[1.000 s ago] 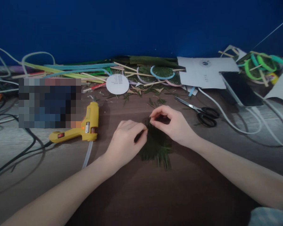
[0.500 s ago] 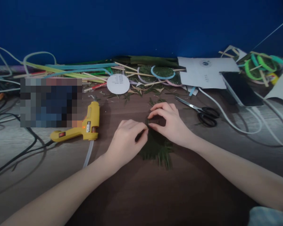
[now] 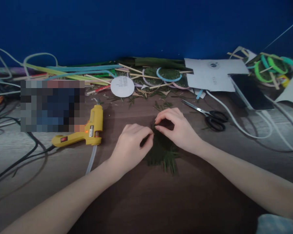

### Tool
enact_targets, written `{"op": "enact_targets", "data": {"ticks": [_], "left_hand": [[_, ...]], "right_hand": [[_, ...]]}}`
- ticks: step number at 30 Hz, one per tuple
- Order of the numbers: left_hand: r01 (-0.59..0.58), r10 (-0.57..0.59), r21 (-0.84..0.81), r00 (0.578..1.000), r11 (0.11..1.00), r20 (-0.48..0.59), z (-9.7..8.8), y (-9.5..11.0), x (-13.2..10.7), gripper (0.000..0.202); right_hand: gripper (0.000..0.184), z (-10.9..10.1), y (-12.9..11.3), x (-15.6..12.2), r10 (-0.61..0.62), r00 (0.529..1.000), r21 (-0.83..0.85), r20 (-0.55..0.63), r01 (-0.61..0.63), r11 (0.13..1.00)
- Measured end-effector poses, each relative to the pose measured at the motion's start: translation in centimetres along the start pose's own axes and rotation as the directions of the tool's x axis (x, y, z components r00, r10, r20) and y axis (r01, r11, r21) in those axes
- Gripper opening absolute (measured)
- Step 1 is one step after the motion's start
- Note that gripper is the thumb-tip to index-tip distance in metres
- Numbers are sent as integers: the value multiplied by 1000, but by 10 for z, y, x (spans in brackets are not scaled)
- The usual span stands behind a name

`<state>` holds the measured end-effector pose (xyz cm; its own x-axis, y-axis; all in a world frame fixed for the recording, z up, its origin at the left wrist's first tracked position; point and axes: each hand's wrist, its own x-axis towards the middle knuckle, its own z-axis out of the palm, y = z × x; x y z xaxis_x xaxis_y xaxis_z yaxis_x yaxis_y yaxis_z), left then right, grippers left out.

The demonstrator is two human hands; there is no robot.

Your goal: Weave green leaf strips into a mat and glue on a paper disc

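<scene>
A dark green fringed leaf piece (image 3: 160,152) lies on the brown table below and between my hands, its cut strips fanning toward me. My left hand (image 3: 133,148) pinches the piece at its left edge, thumb against forefinger. At its upper edge, my right hand (image 3: 174,128) has thumb and forefinger brought together in a pinch. What is between those right fingertips is too small and dark to make out. Part of the leaf piece is hidden by the hands.
A yellow hot glue gun (image 3: 94,126), its light glowing, lies left with a black cord. Scissors (image 3: 207,113) lie to the right, near a phone (image 3: 254,92) and white cables. Along the blue back wall are leaf scraps, sticks, pipe cleaners, a white paper disc (image 3: 122,86) and paper (image 3: 215,76).
My right hand has shifted slightly right and down, and its thumb and fingers have drawn closer together. My left hand stays in its pinch, nearly unmoved.
</scene>
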<state>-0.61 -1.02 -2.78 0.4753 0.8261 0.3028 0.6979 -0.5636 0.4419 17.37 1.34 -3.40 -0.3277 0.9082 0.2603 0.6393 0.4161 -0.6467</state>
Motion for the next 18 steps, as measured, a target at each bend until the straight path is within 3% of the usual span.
{"op": "enact_targets", "data": {"ticks": [6,13,18], "left_hand": [[6,-6,-2,1000,1000,4,-1,1,1,15],[6,-6,0,1000,1000,5,-1,2,2,14],[7,-7,17,1000,1000,7,-2,2,3,13]], "right_hand": [[5,-2,1,-2,-41,999,27,-3,41,999],[6,-2,1,-2,4,1000,91,-11,-3,996],[8,0,0,-3,-102,993,-20,-67,101,995]]}}
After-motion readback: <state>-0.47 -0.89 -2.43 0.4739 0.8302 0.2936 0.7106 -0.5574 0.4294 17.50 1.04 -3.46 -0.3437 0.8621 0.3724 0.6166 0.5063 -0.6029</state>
